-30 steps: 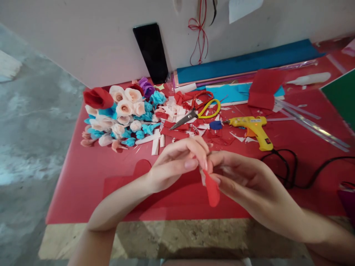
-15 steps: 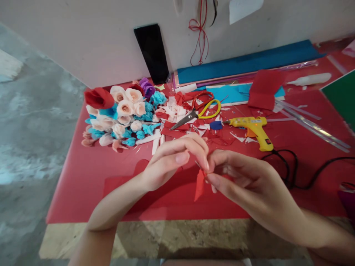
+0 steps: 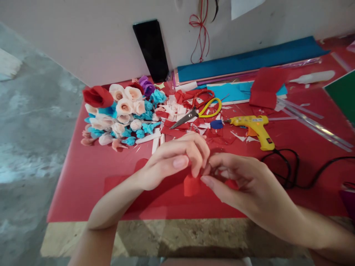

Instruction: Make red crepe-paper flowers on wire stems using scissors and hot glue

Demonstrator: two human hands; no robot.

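Between my two hands, over the front of the red table (image 3: 85, 199), hangs a small piece of red paper (image 3: 192, 186). Its broad face shows, and its upper edge disappears behind my fingertips. My left hand (image 3: 173, 160) has its fingers curled down onto the top of the paper, the thumb lying apart from it. Thumb and forefinger of my right hand (image 3: 241, 181) pinch at the paper's upper right edge. Exactly what lies between those fingertips is hidden.
Paper flowers (image 3: 122, 114) stand bunched at the left. Scissors (image 3: 191, 115) lie on paper scraps (image 3: 174, 107) beyond my hands. A yellow glue gun (image 3: 253, 125) with a black cord (image 3: 295, 170) is to the right. A phone (image 3: 152, 51) leans against the wall.
The red paper has turned from a narrow slanted strip to face me broadly and shifted slightly left. My left fingers have curled more, and my right fingertips have moved slightly left.
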